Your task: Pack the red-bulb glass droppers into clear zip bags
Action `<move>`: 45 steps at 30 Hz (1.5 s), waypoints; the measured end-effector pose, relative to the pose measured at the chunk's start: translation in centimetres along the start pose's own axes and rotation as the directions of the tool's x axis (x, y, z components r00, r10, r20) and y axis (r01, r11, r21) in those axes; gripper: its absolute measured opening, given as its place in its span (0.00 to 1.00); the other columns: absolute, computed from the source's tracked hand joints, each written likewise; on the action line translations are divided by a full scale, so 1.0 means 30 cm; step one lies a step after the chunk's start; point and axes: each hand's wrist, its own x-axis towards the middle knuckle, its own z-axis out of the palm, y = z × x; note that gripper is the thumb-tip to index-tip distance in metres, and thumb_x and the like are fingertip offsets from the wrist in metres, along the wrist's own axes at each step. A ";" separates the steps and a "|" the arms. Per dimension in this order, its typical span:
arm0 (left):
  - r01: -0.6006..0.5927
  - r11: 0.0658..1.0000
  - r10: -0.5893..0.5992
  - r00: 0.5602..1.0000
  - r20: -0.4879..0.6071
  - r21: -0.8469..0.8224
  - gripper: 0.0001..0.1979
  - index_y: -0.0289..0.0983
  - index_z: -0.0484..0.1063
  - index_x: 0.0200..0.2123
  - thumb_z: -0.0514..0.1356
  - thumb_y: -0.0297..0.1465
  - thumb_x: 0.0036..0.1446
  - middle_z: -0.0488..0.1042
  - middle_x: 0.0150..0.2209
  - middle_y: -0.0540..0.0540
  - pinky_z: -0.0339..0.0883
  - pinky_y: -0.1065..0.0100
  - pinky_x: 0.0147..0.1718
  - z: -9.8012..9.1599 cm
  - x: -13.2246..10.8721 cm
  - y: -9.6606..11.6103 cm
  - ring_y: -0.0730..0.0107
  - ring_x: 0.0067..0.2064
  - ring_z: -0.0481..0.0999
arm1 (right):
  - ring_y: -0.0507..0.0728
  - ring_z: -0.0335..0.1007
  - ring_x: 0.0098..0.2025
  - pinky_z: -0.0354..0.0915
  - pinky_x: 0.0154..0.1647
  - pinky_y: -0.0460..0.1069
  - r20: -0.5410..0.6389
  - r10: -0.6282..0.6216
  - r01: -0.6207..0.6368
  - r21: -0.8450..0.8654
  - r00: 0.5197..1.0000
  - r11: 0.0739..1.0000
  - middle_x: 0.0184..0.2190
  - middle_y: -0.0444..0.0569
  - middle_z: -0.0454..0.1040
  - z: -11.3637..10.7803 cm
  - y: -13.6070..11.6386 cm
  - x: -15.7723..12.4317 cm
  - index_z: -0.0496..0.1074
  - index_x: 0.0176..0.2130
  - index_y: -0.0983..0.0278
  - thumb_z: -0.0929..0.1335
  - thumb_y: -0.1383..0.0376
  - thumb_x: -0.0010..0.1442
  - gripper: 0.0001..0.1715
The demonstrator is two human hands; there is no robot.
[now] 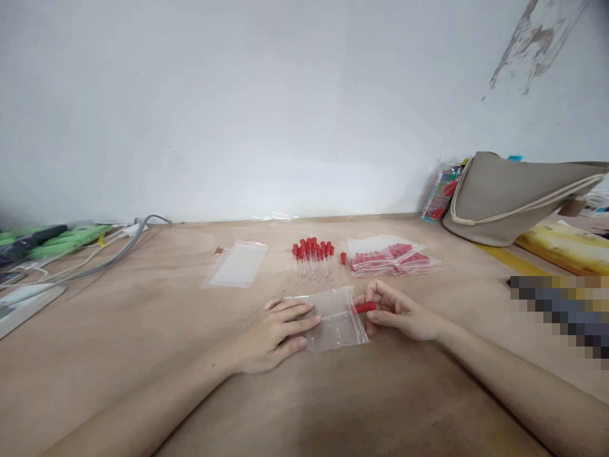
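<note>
A clear zip bag (333,333) lies flat in front of me. My left hand (280,333) rests on its left part with the fingers stretched out. At the bag's right-hand mouth, my right hand (397,311) pinches the red rubber bulb of a glass dropper (365,307), whose thin tube lies inside the bag. Behind the bag stands a cluster of several similar red-bulbed droppers (313,254). One single dropper (343,258) lies just right of that cluster. Filled bags of red-bulbed droppers (392,257) are piled farther right.
A stack of flat clear bags (239,265) lies back left. Grey and white cables (128,244) and a green item (78,238) are at the far left. A grey-beige pouch (514,197) leans at the back right, beside a yellow package (566,247). A wall closes off the table's back.
</note>
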 end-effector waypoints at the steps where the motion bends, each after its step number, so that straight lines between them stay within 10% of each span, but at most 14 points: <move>1: 0.000 1.000 0.000 1.000 0.012 0.010 0.21 0.49 0.53 0.60 0.48 0.38 0.64 0.55 0.61 0.48 0.45 0.53 0.58 -0.002 0.000 0.002 0.60 0.62 0.54 | 0.48 0.69 0.33 0.64 0.36 0.47 0.024 -0.010 0.010 -0.007 1.000 1.000 0.42 0.46 0.69 0.000 0.002 0.002 0.56 0.36 0.61 0.68 0.61 0.56 0.14; 15: 0.005 0.990 -0.021 0.993 -0.118 -0.141 0.22 0.44 0.58 0.58 0.53 0.38 0.61 0.63 0.57 0.46 0.52 0.55 0.57 0.029 -0.008 -0.019 0.61 0.58 0.61 | 0.51 0.69 0.30 0.64 0.31 0.46 -0.164 -0.066 0.028 -0.227 0.984 0.974 0.28 0.46 0.73 -0.002 0.052 0.050 0.68 0.30 0.65 0.72 0.59 0.47 0.14; 23: -0.002 0.989 -0.017 0.992 -0.123 -0.147 0.20 0.45 0.62 0.56 0.53 0.36 0.61 0.63 0.57 0.46 0.53 0.53 0.57 0.030 -0.011 -0.029 0.60 0.59 0.60 | 0.53 0.68 0.41 0.63 0.42 0.47 0.092 -0.159 0.179 -0.673 0.983 0.718 0.39 0.50 0.72 0.009 -0.020 0.039 0.76 0.33 0.64 0.62 0.61 0.60 0.15; 26: 0.001 0.991 -0.011 0.997 -0.078 -0.132 0.19 0.46 0.61 0.56 0.53 0.37 0.62 0.61 0.59 0.47 0.52 0.54 0.57 0.025 -0.015 -0.039 0.61 0.60 0.58 | 0.52 0.68 0.32 0.62 0.32 0.46 -0.080 -0.176 0.054 -0.762 0.981 0.646 0.30 0.48 0.74 -0.038 -0.040 0.055 0.75 0.34 0.65 0.63 0.63 0.57 0.13; 36: -0.002 0.992 -0.003 0.999 -0.039 -0.127 0.17 0.47 0.62 0.56 0.50 0.36 0.64 0.60 0.59 0.48 0.49 0.55 0.58 0.015 -0.006 -0.038 0.63 0.60 0.58 | 0.61 0.70 0.40 0.61 0.37 0.51 -0.505 -0.158 -0.524 -0.844 0.848 -0.114 0.40 0.59 0.71 -0.065 -0.101 0.335 0.74 0.37 0.68 0.60 0.64 0.58 0.16; 41: -0.003 0.990 -0.010 0.996 -0.088 -0.144 0.17 0.47 0.64 0.55 0.52 0.36 0.62 0.63 0.57 0.48 0.52 0.57 0.57 0.023 -0.007 -0.031 0.63 0.59 0.60 | 0.63 0.70 0.40 0.63 0.37 0.54 -0.561 -0.139 -0.576 -0.810 0.816 -0.114 0.43 0.62 0.68 -0.047 -0.051 0.399 0.73 0.40 0.69 0.59 0.61 0.59 0.19; 45: -0.009 0.986 -0.009 0.995 -0.103 -0.168 0.16 0.46 0.65 0.54 0.52 0.35 0.62 0.63 0.57 0.48 0.52 0.57 0.57 0.026 -0.006 -0.037 0.63 0.58 0.61 | 0.63 0.69 0.44 0.62 0.41 0.54 -0.724 -0.154 -0.714 -0.689 0.673 0.122 0.41 0.60 0.70 -0.057 -0.042 0.403 0.70 0.43 0.67 0.61 0.60 0.57 0.18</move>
